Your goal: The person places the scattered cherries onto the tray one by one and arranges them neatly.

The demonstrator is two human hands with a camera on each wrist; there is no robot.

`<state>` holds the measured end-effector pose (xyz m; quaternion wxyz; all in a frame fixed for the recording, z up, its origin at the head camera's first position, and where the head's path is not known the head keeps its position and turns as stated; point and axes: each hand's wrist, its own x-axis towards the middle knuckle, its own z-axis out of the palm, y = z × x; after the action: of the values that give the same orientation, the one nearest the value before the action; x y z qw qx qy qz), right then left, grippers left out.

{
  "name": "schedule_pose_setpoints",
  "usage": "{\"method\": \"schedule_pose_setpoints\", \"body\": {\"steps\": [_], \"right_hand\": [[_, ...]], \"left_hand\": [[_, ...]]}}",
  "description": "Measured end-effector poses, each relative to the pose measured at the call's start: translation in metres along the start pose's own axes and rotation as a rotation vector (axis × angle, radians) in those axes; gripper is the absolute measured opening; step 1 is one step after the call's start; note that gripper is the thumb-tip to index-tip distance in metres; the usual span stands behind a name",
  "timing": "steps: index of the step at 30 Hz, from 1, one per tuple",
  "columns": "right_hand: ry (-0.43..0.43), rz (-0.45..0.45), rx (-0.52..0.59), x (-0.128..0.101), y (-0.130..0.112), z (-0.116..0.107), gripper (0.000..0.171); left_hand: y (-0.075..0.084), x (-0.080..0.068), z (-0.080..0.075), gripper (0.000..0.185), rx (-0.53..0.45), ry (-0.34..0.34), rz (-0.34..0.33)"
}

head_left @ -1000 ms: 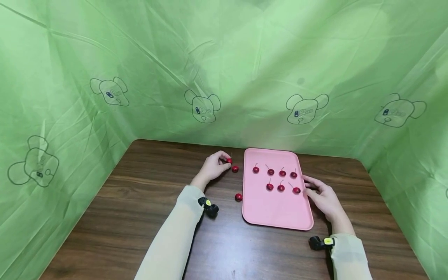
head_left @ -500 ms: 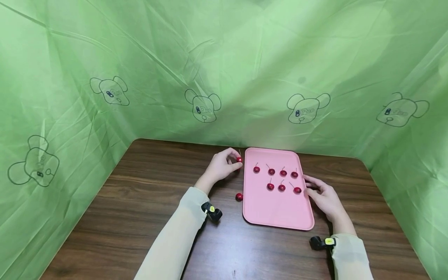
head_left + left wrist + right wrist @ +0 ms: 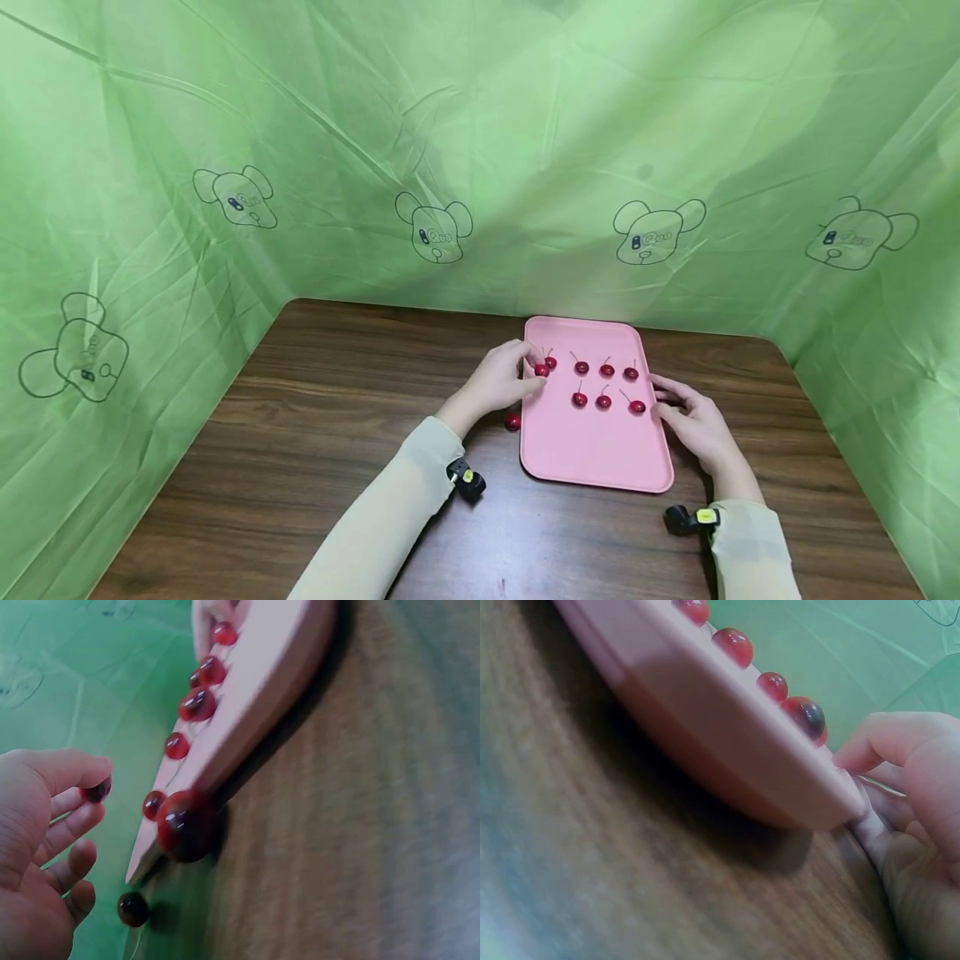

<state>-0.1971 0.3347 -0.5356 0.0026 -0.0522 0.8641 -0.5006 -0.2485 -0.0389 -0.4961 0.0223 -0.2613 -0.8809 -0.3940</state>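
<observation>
My left hand (image 3: pixel 506 375) is over the left edge of the pink tray (image 3: pixel 592 462), pinching a red cherry (image 3: pixel 542 370) between thumb and fingertips. Close behind it on the tray lies another cherry (image 3: pixel 551 363). In the left wrist view the held cherry (image 3: pixel 97 790) shows at the thumb tip, the other fingers loosely bent. At the opposite side, my right hand (image 3: pixel 693 421) holds the tray's rim; the right wrist view has its thumb (image 3: pixel 862 746) on top of the edge and fingers lower down. Several stemmed cherries sit in two rows on the tray.
A loose cherry (image 3: pixel 512 422) lies on the wooden table (image 3: pixel 315 400) beside the tray's left edge. Another table cherry (image 3: pixel 133 909), hidden behind my left hand in the head view, appears in the left wrist view. A green cloth (image 3: pixel 525 167) surrounds the table.
My left hand has carried the pinched cherry rightward and toward me, from the table beside the tray to over its left edge. My right hand has stayed at the rim.
</observation>
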Motion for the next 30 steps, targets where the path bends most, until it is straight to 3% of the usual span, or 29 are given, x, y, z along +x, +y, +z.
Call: {"method": "schedule_pose_setpoints", "body": {"steps": [9,30], "right_hand": [[0.004,-0.001,-0.004,0.000,0.004,0.000,0.051],[-0.005,0.021,-0.017,0.001,-0.001,-0.001,0.052]], "left_hand": [[0.006,-0.005,0.014,0.018,0.113,-0.033,-0.008],[0.011,-0.010,0.027,0.016,0.212,-0.057,0.009]]}}
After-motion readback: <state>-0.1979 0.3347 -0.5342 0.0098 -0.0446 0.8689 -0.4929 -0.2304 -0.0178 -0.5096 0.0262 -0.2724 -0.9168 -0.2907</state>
